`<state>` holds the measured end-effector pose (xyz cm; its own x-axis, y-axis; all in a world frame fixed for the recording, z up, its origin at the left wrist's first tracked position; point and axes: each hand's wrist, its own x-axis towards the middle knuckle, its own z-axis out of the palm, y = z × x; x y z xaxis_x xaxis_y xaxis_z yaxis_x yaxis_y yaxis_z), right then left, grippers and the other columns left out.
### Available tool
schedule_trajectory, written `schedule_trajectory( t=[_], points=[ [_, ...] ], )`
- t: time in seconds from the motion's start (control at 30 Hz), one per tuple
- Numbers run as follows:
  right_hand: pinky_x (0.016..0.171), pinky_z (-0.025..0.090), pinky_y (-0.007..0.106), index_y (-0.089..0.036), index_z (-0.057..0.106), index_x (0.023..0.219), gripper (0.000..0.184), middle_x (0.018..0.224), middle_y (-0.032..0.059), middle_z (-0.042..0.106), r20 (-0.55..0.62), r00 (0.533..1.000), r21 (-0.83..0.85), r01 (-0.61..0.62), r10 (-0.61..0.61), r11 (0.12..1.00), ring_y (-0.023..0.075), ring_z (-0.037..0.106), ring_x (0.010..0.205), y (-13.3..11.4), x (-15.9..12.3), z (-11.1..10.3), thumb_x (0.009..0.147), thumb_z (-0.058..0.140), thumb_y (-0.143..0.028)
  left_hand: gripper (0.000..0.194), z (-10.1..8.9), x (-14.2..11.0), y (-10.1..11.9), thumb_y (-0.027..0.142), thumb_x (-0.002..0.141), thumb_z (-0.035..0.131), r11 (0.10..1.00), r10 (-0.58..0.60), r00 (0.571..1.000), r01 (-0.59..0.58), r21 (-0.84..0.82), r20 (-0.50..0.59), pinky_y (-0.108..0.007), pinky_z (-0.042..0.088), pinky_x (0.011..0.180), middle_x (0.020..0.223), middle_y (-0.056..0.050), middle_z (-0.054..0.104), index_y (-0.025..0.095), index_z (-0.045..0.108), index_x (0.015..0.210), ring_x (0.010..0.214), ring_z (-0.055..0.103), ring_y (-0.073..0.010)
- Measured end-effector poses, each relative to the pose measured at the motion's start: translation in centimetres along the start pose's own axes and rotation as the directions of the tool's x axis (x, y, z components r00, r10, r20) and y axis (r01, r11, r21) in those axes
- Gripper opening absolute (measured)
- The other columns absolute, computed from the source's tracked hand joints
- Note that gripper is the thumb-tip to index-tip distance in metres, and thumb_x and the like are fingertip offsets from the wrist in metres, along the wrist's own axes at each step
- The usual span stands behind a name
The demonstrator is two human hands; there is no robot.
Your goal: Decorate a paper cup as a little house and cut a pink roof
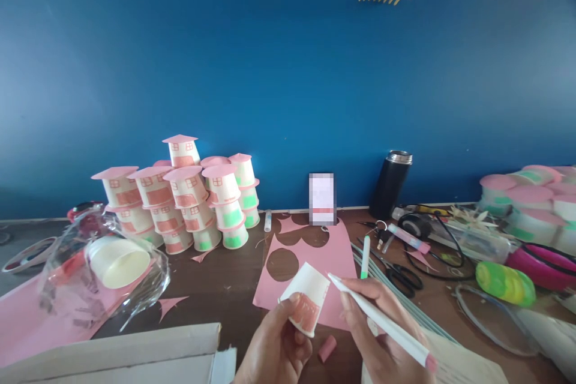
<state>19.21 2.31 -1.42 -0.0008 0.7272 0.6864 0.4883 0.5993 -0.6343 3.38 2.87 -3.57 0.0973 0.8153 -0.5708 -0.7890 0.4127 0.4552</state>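
My left hand [276, 345] grips a white paper cup [310, 285], tilted with its rim toward me. A reddish-pink coloured patch covers its lower part, and a few pink lines show on its right side. In my right hand [382, 324] is a white marker [391, 327] with a pink end, held like a pen. Its tip is close to the cup's right side; whether it touches I cannot tell. A loose pink marker cap [327, 348] lies on the table below the cup. Behind the hands lies a pink sheet [335, 258] with round holes cut out.
Stacked paper-cup houses [184, 186] with pink roofs stand at the left, near clear plastic wrap holding white cups [119, 261]. A phone [322, 199] leans on the blue wall. At right are a black bottle [390, 185], scissors [402, 279], a green marker [365, 257] and more cups [533, 204].
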Motion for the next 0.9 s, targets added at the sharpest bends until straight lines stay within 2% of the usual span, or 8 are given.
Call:
schedule_trajectory(
  t=[0.1, 0.2, 0.3, 0.43, 0.73, 0.9],
  points=[
    [0.059, 0.054, 0.021, -0.023, 0.061, 0.1, 0.009, 0.078, -0.0001, 0.066, 0.019, 0.999, -0.02, -0.033, 0.034, 0.999, 0.0141, 0.066, 0.065, -0.12, -0.24, 0.11, 0.091, 0.057, -0.023, 0.017, -0.28, 0.23, -0.25, 0.018, 0.081, 0.066, 0.999, 0.025, 0.999, -0.026, 0.021, 0.025, -0.016, 0.03, 0.039, 0.051, 0.003, 0.052, 0.012, 0.057, 0.069, 0.041, 0.041, -0.0048],
    [0.057, 0.054, 0.02, -0.023, 0.061, 0.098, 0.007, 0.077, -0.0002, 0.066, 0.043, 0.998, -0.028, -0.04, 0.041, 0.999, 0.014, 0.066, 0.063, -0.27, -0.28, 0.08, 0.091, 0.057, -0.024, 0.028, -0.52, 0.4, -0.53, 0.025, 0.065, 0.082, 0.996, 0.058, 0.994, -0.063, 0.056, 0.092, -0.016, 0.03, 0.04, 0.051, 0.004, 0.052, 0.014, 0.056, 0.065, 0.042, 0.041, -0.0047],
    [0.055, 0.053, 0.02, -0.023, 0.06, 0.095, 0.006, 0.074, -0.0005, 0.065, 0.062, 0.996, -0.02, -0.055, 0.057, 0.998, 0.0132, 0.065, 0.059, -0.36, -0.22, 0.15, 0.092, 0.056, -0.026, 0.039, -0.55, 0.38, -0.72, 0.035, 0.054, 0.088, 0.992, 0.075, 0.985, -0.09, 0.091, 0.158, -0.016, 0.029, 0.041, 0.05, 0.005, 0.05, 0.013, 0.057, 0.062, 0.043, 0.039, -0.0042],
    [0.054, 0.052, 0.021, -0.023, 0.06, 0.094, 0.006, 0.074, 0.0, 0.065, 0.078, 0.995, -0.018, -0.056, 0.057, 0.998, 0.0133, 0.063, 0.057, -0.3, -0.2, 0.25, 0.093, 0.055, -0.026, 0.043, -0.34, 0.2, -0.71, 0.042, 0.054, 0.088, 0.982, 0.094, 0.973, -0.126, 0.14, 0.211, -0.017, 0.027, 0.041, 0.048, 0.005, 0.048, 0.012, 0.057, 0.059, 0.043, 0.037, -0.0037],
    [0.049, 0.049, 0.018, -0.023, 0.06, 0.092, 0.008, 0.071, -0.0024, 0.063, 0.089, 0.992, -0.018, -0.091, 0.092, 0.996, 0.0116, 0.06, 0.054, -0.42, -0.19, 0.35, 0.093, 0.055, -0.029, 0.049, -0.39, 0.31, -0.97, 0.05, 0.051, 0.087, 0.973, 0.1, 0.968, -0.144, 0.181, 0.231, -0.018, 0.025, 0.041, 0.046, 0.005, 0.046, 0.013, 0.056, 0.055, 0.042, 0.034, -0.0035],
    [0.052, 0.05, 0.018, -0.023, 0.06, 0.093, 0.006, 0.073, -0.0025, 0.063, 0.082, 0.994, -0.045, -0.071, 0.074, 0.996, 0.0112, 0.061, 0.057, -0.34, -0.17, 0.27, 0.092, 0.055, -0.027, 0.048, -0.32, 0.09, -1.02, 0.051, 0.055, 0.086, 0.971, 0.101, 0.964, -0.15, 0.186, 0.247, -0.019, 0.03, 0.042, 0.046, 0.006, 0.045, 0.014, 0.055, 0.055, 0.041, 0.033, -0.0032]
  ],
)
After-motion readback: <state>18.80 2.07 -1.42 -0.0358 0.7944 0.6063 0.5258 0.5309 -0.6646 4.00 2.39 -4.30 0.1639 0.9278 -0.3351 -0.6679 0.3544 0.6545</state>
